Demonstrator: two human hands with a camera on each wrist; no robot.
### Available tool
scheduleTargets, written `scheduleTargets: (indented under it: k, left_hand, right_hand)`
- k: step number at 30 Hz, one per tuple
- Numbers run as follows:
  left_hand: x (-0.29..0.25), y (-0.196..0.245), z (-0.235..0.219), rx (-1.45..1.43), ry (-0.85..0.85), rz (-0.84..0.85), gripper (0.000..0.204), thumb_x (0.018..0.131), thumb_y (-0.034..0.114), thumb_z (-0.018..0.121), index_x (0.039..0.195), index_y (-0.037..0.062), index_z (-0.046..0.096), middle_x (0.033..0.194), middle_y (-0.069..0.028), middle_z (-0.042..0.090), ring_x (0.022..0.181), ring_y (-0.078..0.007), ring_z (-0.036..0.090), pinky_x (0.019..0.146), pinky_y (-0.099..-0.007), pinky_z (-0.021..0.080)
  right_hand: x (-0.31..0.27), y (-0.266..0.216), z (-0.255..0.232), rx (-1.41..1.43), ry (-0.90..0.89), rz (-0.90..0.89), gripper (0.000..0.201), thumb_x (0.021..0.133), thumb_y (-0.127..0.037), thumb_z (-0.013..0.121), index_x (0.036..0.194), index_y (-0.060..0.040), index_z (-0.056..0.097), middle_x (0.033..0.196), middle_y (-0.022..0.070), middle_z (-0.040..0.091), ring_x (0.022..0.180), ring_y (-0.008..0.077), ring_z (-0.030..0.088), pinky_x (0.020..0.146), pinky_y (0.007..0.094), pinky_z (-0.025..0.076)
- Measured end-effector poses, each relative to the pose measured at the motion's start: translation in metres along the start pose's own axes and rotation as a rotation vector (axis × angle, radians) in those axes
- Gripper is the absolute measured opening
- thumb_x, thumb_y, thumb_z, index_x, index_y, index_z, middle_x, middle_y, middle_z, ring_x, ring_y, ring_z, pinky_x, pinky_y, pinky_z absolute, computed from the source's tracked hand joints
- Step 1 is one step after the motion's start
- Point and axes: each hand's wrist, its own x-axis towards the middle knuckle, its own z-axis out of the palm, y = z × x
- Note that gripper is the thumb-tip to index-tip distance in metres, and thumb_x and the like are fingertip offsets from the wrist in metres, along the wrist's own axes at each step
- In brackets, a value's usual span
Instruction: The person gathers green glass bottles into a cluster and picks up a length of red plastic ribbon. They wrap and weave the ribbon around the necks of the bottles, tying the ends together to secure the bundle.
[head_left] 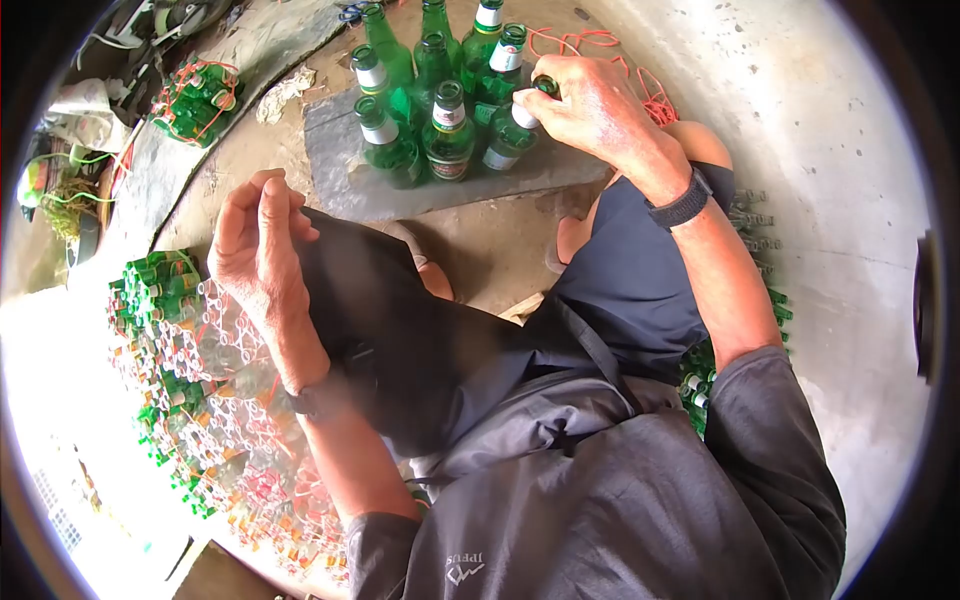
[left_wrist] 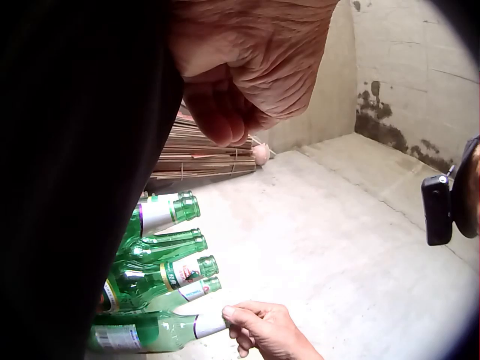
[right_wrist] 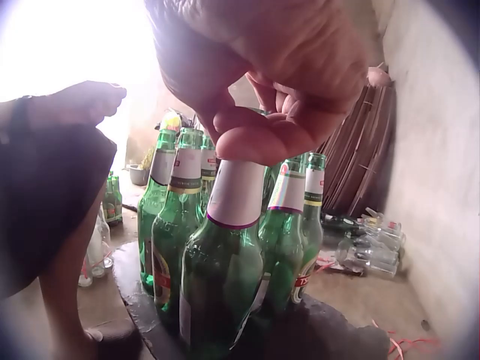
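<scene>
My right hand (head_left: 597,112) grips a green glass bottle (head_left: 508,150) by its neck, at the near right corner of a group of bottles. In the right wrist view, thumb and fingers close round the top of that bottle's white neck label. Several more green bottles (head_left: 448,140) stand upright beside it on a dark stone slab (head_left: 335,195). Above the left knee, my left hand (head_left: 262,245) is raised with loosely bent fingers and nothing visible in it.
A string-tied bundle of green bottles (head_left: 196,103) stands at the far left. Many bundled bottles (head_left: 205,400) crowd the floor by my left side. Red string (head_left: 655,102) lies near the wall (head_left: 820,110). Clear bottles (right_wrist: 375,251) lie before bundled sticks (right_wrist: 367,150).
</scene>
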Motion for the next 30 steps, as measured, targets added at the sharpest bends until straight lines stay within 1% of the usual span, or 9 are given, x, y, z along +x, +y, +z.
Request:
scheduleTargets:
  k: [6,9,16,18,22,24,26,28,30]
  left_hand:
    - [0.000,0.000,0.000,-0.010,-0.007,0.008,0.015,0.097,0.008,0.070,0.108,-0.0032,0.072,0.083,-0.0078,0.070,0.065,-0.0092,0.061,0.056,-0.0234,0.052]
    - [-0.001,0.002,0.003,0.030,0.004,0.020,0.021,0.100,0.015,0.067,0.107,-0.0044,0.072,0.080,-0.0060,0.066,0.064,-0.0100,0.056,0.058,-0.0241,0.048]
    - [-0.001,0.003,0.000,0.021,-0.014,0.014,0.015,0.098,0.007,0.069,0.108,-0.0036,0.071,0.082,-0.0080,0.070,0.063,-0.0091,0.060,0.056,-0.0229,0.051]
    - [-0.001,0.005,0.001,0.035,-0.020,0.023,0.015,0.098,0.007,0.069,0.108,-0.0036,0.071,0.082,-0.0079,0.070,0.062,-0.0091,0.059,0.057,-0.0227,0.050]
    - [-0.004,0.010,0.006,0.100,0.020,0.012,0.020,0.101,0.014,0.065,0.104,-0.0042,0.072,0.077,-0.0053,0.065,0.062,-0.0101,0.054,0.060,-0.0245,0.047]
    - [-0.004,0.009,0.003,0.113,0.018,0.024,0.020,0.101,0.015,0.065,0.104,-0.0040,0.072,0.077,-0.0053,0.065,0.062,-0.0104,0.054,0.060,-0.0249,0.047]
    - [-0.001,0.005,-0.004,0.062,-0.052,0.043,0.016,0.098,0.009,0.069,0.108,-0.0027,0.072,0.082,-0.0067,0.069,0.064,-0.0087,0.059,0.059,-0.0239,0.051]
    - [0.000,0.003,-0.003,0.057,-0.038,0.018,0.016,0.098,0.010,0.069,0.108,-0.0025,0.072,0.082,-0.0065,0.070,0.064,-0.0087,0.059,0.060,-0.0244,0.051]
    - [-0.003,0.008,0.000,0.038,-0.012,-0.070,0.018,0.098,0.013,0.069,0.108,-0.0018,0.072,0.085,-0.0061,0.070,0.069,-0.0096,0.061,0.066,-0.0256,0.053]
  right_hand:
    - [0.005,-0.002,0.012,-0.067,0.015,-0.031,0.027,0.085,-0.026,0.071,0.091,0.0003,0.072,0.069,0.0206,0.066,0.071,0.0395,0.068,0.066,0.0494,0.052]
    - [0.007,-0.004,0.014,-0.066,0.043,-0.065,0.028,0.085,-0.026,0.071,0.097,-0.0007,0.072,0.069,0.0201,0.066,0.071,0.0398,0.068,0.066,0.0496,0.052]
    - [0.010,-0.007,0.011,-0.043,0.010,-0.067,0.032,0.084,-0.030,0.076,0.099,-0.0029,0.070,0.071,0.0199,0.066,0.072,0.0404,0.068,0.066,0.0487,0.053]
    - [0.011,-0.009,0.011,-0.030,-0.031,-0.010,0.033,0.083,-0.032,0.078,0.100,-0.0041,0.069,0.073,0.0195,0.067,0.074,0.0407,0.068,0.067,0.0486,0.054]
    - [0.008,0.005,0.023,0.005,0.026,-0.062,0.037,0.083,-0.030,0.079,0.105,-0.0032,0.069,0.077,0.0196,0.068,0.076,0.0406,0.068,0.069,0.0480,0.054]
    - [0.006,0.008,0.026,0.159,0.114,-0.150,0.036,0.086,-0.023,0.078,0.113,-0.0014,0.067,0.065,0.0096,0.058,0.058,0.0155,0.056,0.055,0.0347,0.043]
    - [-0.002,0.005,0.017,0.163,0.086,-0.112,0.037,0.087,-0.023,0.077,0.115,-0.0012,0.066,0.068,0.0090,0.060,0.060,0.0153,0.057,0.057,0.0332,0.045]
    - [-0.004,0.002,0.003,0.170,0.054,-0.076,0.039,0.087,-0.022,0.077,0.117,-0.0010,0.065,0.070,0.0084,0.062,0.063,0.0151,0.058,0.059,0.0318,0.046]
    - [-0.007,0.009,-0.013,0.254,-0.143,0.091,0.037,0.091,-0.022,0.073,0.119,0.0004,0.064,0.080,0.0059,0.066,0.072,0.0132,0.060,0.065,0.0303,0.048]
